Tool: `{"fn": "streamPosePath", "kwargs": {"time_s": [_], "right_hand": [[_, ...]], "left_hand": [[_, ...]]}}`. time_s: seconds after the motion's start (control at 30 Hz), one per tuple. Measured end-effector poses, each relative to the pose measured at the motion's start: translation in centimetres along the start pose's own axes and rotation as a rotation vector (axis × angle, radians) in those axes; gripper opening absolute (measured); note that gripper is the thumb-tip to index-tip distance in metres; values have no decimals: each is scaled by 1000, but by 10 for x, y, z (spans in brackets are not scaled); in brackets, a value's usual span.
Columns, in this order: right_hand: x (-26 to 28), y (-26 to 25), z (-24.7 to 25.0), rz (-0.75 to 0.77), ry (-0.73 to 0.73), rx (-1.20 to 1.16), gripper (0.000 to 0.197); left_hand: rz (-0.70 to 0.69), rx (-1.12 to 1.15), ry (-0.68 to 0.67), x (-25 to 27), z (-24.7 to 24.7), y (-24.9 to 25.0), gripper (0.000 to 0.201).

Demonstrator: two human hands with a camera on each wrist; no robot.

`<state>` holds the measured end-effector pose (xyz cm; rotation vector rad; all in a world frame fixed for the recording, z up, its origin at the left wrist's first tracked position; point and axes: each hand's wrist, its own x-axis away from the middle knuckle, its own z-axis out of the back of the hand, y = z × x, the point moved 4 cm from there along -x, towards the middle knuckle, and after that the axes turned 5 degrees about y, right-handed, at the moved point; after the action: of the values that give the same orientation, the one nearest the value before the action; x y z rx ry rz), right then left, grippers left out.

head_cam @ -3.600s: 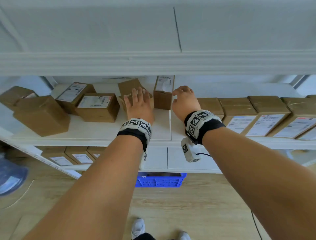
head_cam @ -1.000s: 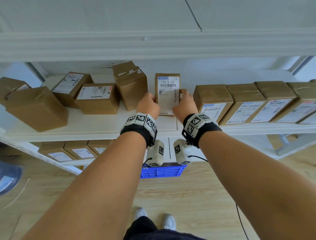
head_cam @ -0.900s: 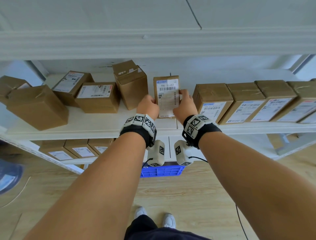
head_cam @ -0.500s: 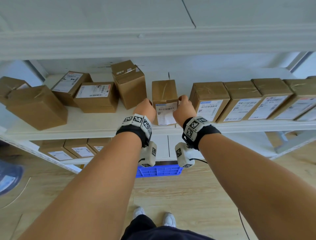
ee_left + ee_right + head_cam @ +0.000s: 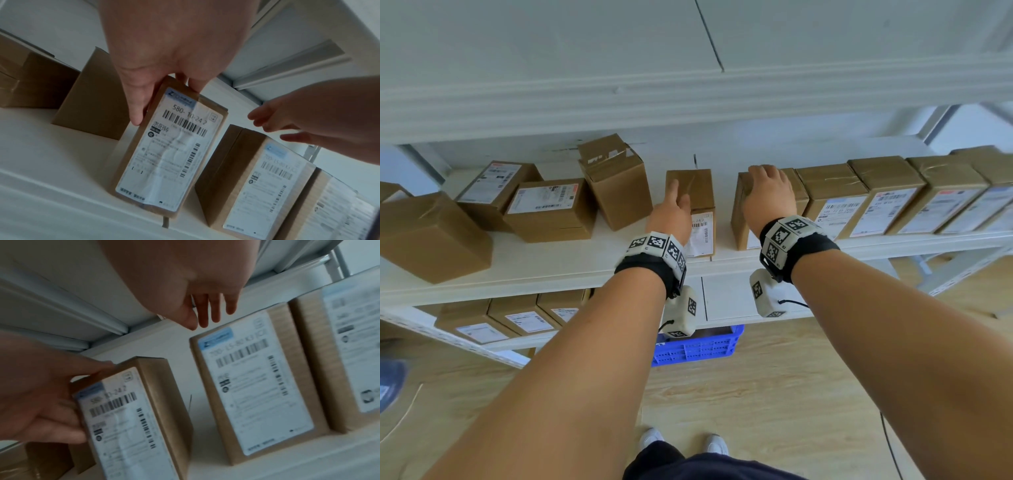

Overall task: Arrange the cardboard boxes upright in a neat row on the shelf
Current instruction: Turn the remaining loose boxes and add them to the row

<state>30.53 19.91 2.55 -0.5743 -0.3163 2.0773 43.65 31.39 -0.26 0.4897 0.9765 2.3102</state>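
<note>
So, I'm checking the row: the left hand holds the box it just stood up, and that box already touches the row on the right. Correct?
Not quite. The left hand does hold the upright box, but a gap of bare shelf separates it from the row's nearest box, as the head view shows.

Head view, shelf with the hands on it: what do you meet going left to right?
Plain box → two flat labelled boxes → tilted box → left hand on upright box → gap → right hand on row of boxes.
</note>
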Motion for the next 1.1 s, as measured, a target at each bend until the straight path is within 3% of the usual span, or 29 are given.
{"fn": "streamPosePath", "kwargs": {"time_s": [0.47, 1.1], "right_hand": [[-2, 25, -12, 24, -20, 51, 45], [1, 18, -1, 8, 2, 89, 39]], "left_hand": [[-95, -56, -26, -8, -35, 19, 53], [-152, -68, -127, -6, -35, 16, 56]]}}
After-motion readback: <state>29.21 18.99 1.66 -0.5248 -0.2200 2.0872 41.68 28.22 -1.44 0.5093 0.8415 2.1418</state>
